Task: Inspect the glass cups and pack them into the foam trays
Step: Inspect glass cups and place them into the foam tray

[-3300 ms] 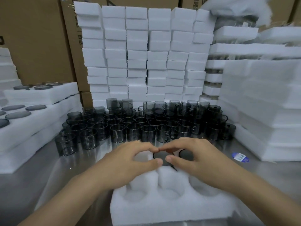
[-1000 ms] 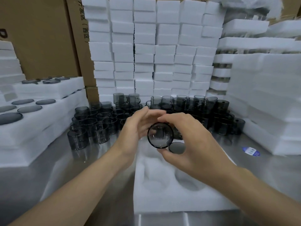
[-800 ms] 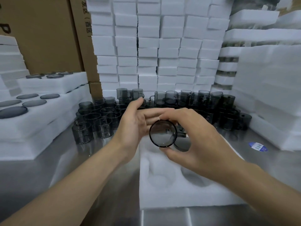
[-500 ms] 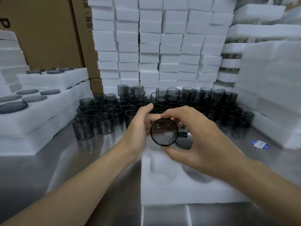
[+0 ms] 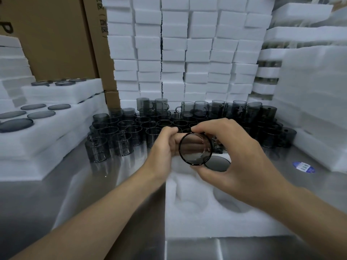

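Both hands' grip still pinching the glass cup [image 5: 195, 148], now lower, nearer the foam tray [image 5: 197, 218].

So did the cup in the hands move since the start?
Yes. The glass cup began low, down at the foam tray; now both hands hold it raised above the tray, its mouth facing the camera.

Smoky glass cup [image 5: 195, 148] held sideways above white foam tray [image 5: 216, 218].
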